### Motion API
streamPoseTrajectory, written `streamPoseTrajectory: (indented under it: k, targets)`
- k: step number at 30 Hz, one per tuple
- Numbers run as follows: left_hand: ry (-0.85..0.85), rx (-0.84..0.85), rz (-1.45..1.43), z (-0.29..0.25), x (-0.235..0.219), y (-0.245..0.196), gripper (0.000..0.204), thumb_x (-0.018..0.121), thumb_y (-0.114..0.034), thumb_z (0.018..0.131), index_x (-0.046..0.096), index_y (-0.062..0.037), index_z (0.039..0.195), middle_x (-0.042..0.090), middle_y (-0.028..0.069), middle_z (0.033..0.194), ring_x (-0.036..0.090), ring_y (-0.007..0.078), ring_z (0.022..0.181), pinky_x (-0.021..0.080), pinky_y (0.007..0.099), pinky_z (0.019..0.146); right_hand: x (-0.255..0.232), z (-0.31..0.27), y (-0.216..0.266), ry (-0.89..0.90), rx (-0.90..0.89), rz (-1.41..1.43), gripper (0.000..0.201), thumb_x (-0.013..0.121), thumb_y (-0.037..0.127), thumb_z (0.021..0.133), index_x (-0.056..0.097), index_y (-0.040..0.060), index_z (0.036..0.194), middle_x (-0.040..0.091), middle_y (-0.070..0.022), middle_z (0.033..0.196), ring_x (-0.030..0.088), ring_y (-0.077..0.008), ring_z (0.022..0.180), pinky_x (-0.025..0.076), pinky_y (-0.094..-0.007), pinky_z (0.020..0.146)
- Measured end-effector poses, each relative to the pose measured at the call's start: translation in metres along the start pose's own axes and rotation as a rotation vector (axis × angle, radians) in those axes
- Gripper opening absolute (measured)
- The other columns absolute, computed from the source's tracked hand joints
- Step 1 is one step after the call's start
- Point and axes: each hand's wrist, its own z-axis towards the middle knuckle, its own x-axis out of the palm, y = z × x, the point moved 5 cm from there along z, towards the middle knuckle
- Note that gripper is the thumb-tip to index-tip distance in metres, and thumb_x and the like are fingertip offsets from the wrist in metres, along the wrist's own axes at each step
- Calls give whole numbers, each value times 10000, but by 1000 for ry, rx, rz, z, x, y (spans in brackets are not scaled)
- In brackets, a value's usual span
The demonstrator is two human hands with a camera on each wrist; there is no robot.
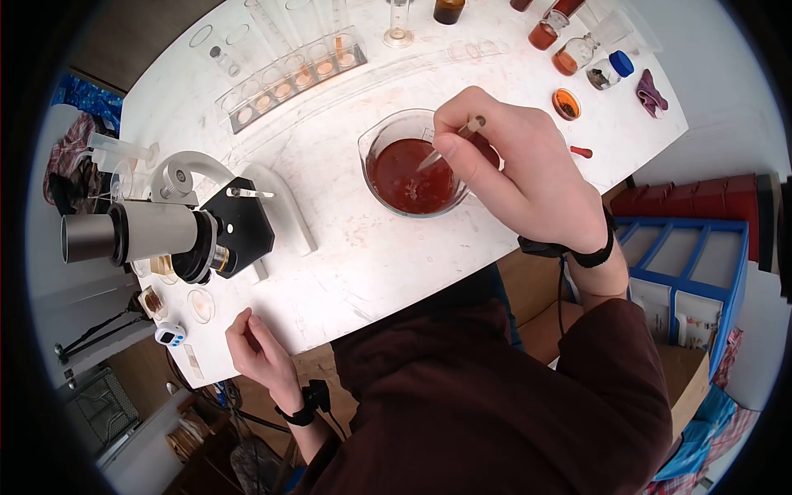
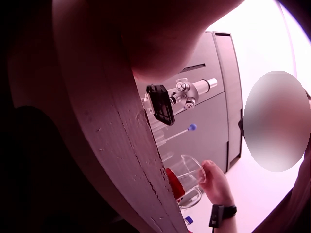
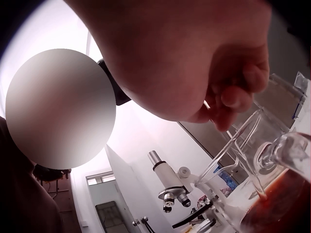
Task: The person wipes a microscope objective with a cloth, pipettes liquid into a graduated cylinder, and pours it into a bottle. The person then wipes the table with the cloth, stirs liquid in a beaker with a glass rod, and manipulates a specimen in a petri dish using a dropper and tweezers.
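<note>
A glass beaker [image 1: 410, 165] with dark red liquid stands on the white table [image 1: 363, 247]. My right hand [image 1: 511, 169] is over its right rim and pinches a glass pipette [image 1: 450, 144] whose tip dips toward the liquid. In the right wrist view the pipette [image 3: 233, 141] slants down from my fingers [image 3: 233, 99] into the beaker [image 3: 277, 194]. My left hand [image 1: 256, 346] rests loosely curled on the table's near edge, holding nothing, just below the microscope [image 1: 165, 227]. The left wrist view shows the table edge [image 2: 146, 160], the microscope [image 2: 180, 97] and the beaker [image 2: 187, 177].
A rack of tubes [image 1: 289, 78] with orange liquid sits at the back. Bottles of amber liquid [image 1: 561, 41], a blue-capped jar [image 1: 612, 68] and a small orange dish [image 1: 566, 104] stand at the back right. A blue drawer unit [image 1: 693, 280] is to the right, below the table.
</note>
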Motion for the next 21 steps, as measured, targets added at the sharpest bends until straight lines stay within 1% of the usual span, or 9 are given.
streamPoseTrajectory:
  k: [3,7,10,12,13,15,16,19,21]
  targets:
    - [-5,7,3,0,0,0,138,629,-38,1054,706,62,1110,709,118,952,590,140,765,485,271,695,-4,3,-5,-66,24,-91,109,609,140,1052,616,32,1039,697,-114,761,683,-273,641,517,-364,598]
    - [-6,-2,3,-1,0,-1,137,630,-36,1053,706,61,1112,706,116,946,585,136,758,482,269,693,-11,-1,-6,-80,63,-126,110,614,142,1051,616,33,1042,697,-110,761,681,-272,638,512,-368,593]
    - [-8,-4,0,-1,1,2,136,632,-36,1053,707,61,1113,705,113,943,582,133,759,481,268,695,-11,-5,-3,-25,112,-128,108,619,142,1050,617,34,1043,695,-103,759,679,-266,637,508,-368,589]
    - [-3,1,5,0,0,1,137,631,-36,1054,707,61,1113,705,113,943,582,133,760,481,267,695,-5,-5,2,46,48,-16,101,620,136,1048,619,36,1032,691,-98,756,673,-264,634,504,-366,585]
    - [-2,4,9,0,0,1,138,630,-37,1055,707,60,1113,705,112,943,583,133,762,481,266,696,-2,-5,0,44,49,-15,101,620,136,1048,619,36,1032,691,-98,756,673,-264,634,504,-366,585]
    - [-1,2,4,-1,1,3,140,629,-39,1056,707,61,1115,706,112,945,583,134,763,481,267,696,1,-4,-1,-32,-37,12,102,631,140,1045,630,39,1035,687,-95,753,672,-258,636,506,-357,587]
    - [-1,-2,-1,-1,1,3,142,629,-41,1058,706,61,1117,706,111,947,584,134,764,482,267,696,1,-3,-1,-33,-38,14,102,631,140,1045,630,39,1035,687,-95,753,672,-258,636,506,-357,587]
    - [-7,7,4,-1,0,-1,146,626,-45,1061,703,65,1119,706,110,949,584,135,766,482,266,698,-3,-3,-5,-77,30,-39,113,643,154,1044,641,40,1045,694,-94,764,677,-246,640,507,-342,588]
    - [-7,6,1,-1,1,0,147,626,-46,1061,702,65,1120,705,109,950,584,135,767,481,265,699,-6,-8,-10,-138,53,-35,115,663,144,1034,649,38,1075,704,-85,778,679,-210,640,502,-318,587]
